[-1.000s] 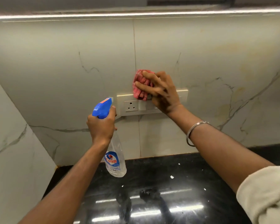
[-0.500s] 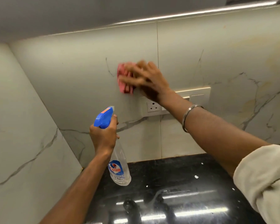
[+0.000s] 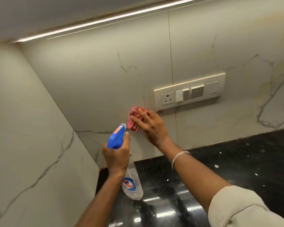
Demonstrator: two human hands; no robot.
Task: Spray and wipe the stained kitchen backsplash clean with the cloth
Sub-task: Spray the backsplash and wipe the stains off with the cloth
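My right hand (image 3: 152, 126) presses a crumpled pink cloth (image 3: 134, 119) flat against the pale marble backsplash (image 3: 97, 82), just below and left of the socket panel. My left hand (image 3: 116, 155) grips a clear spray bottle (image 3: 131, 185) by its neck. The bottle's blue trigger head (image 3: 116, 136) points up toward the wall, close under the cloth, and its body hangs above the counter. Yellowish stains mark the backsplash at the right.
A cream socket and switch panel (image 3: 189, 92) is set in the wall right of the cloth. A glossy black counter (image 3: 236, 169) with white specks runs below. A side wall (image 3: 23, 128) closes the left corner. A light strip (image 3: 105, 20) glows under the cabinet above.
My right hand has swept the cloth down the wall, from above the socket panel to below its left end. The view has shifted left and up. The bottle stays held.
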